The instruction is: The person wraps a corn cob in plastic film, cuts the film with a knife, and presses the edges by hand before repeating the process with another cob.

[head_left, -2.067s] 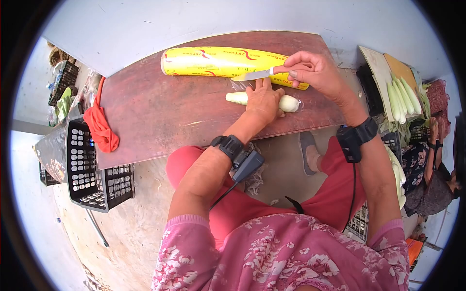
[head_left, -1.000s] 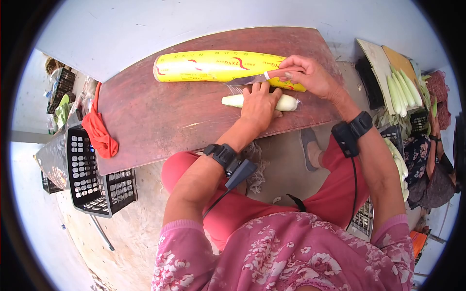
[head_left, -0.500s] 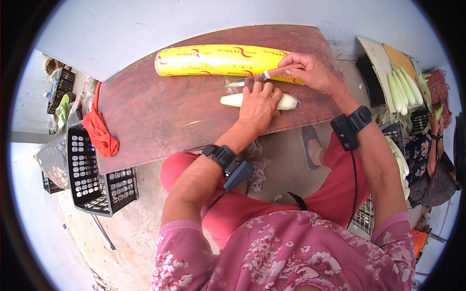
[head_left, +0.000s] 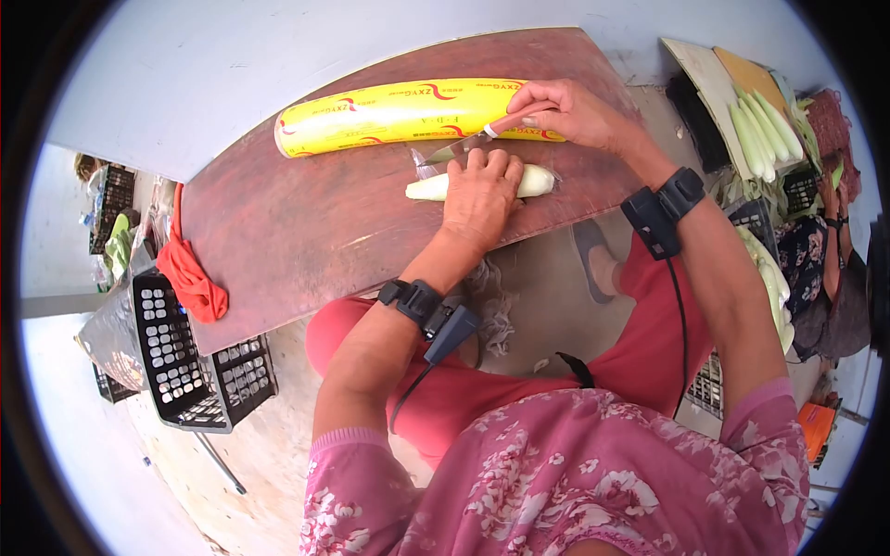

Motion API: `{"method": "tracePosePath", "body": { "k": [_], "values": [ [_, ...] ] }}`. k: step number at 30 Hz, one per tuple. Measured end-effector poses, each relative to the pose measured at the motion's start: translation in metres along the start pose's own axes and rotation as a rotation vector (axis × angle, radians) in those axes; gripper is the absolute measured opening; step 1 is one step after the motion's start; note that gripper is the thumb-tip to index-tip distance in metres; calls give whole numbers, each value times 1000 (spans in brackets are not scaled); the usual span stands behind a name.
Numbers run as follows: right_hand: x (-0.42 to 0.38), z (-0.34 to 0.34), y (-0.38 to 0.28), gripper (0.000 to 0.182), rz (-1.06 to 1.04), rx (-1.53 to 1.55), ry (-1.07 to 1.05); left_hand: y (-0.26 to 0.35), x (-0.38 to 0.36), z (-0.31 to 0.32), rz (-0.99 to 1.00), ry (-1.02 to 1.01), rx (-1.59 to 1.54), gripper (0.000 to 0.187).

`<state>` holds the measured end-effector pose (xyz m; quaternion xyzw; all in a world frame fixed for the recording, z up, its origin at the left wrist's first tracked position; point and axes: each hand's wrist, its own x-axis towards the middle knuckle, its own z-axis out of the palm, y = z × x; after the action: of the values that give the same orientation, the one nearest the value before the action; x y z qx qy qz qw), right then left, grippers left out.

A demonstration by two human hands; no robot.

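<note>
A pale ear of corn (head_left: 535,182) lies crosswise on the dark red wooden table (head_left: 306,222), with clear film visible at its right end. My left hand (head_left: 481,201) is closed over its middle and presses it to the tabletop, hiding that part. My right hand (head_left: 577,116) grips a knife (head_left: 454,150) by its reddish-brown handle. The blade points left and slants down just beyond my left fingers. Its tip is at a crumpled bit of clear film (head_left: 425,169). Behind the knife lies a yellow roll of cling film (head_left: 371,119), partly covered by my right hand.
A red cloth (head_left: 193,278) hangs over the table's left edge, above a black plastic crate (head_left: 176,361). To the right, several ears of corn (head_left: 765,134) rest on a board near husks. Another person's arm (head_left: 832,250) shows at the far right.
The knife blade has tilted, its tip lower toward the film beside the ear of corn. My left hand stays on the ear. The whole view has shifted slightly.
</note>
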<state>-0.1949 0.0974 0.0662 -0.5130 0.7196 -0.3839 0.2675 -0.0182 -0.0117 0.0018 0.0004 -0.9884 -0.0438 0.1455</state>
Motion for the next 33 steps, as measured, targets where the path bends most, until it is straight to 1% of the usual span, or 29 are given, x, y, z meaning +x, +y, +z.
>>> {"method": "tracePosePath", "body": {
  "k": [2, 5, 8, 11, 14, 17, 20, 23, 26, 29, 33],
  "values": [
    [0, 2, 2, 15, -4, 50, 11, 0, 0, 0, 6, -1, 8, 49],
    [-5, 6, -7, 17, -55, 40, 19, 0, -1, -2, 14, -9, 4, 56],
    [-8, 5, -15, 18, -43, -57, 23, 0, 0, -3, 17, -17, 1, 58],
    [-7, 4, -14, 18, -70, -178, -53, 0, 0, -4, 15, -29, -3, 58],
    [-8, 7, -10, 19, -59, -72, -42, -1, -1, -2, 29, 10, -4, 58],
    [-5, 11, 2, 13, -111, -112, -6, -1, 1, -2, 25, -8, -4, 58],
    [-9, 16, -2, 12, -93, -56, 24, 0, 1, -3, 15, -32, -1, 57],
    [-10, 16, -7, 19, -114, -79, 6, 1, 2, -4, 3, -35, -22, 56],
    [-11, 21, -1, 20, -97, -42, 50, 1, 2, -5, -7, -40, -28, 56],
    [-13, 25, -4, 13, -121, -76, 67, 2, 2, -4, -7, -45, 4, 53],
    [-14, 27, -5, 14, -140, -52, 82, 1, 2, -3, -8, -38, -7, 55]
  ]
}}
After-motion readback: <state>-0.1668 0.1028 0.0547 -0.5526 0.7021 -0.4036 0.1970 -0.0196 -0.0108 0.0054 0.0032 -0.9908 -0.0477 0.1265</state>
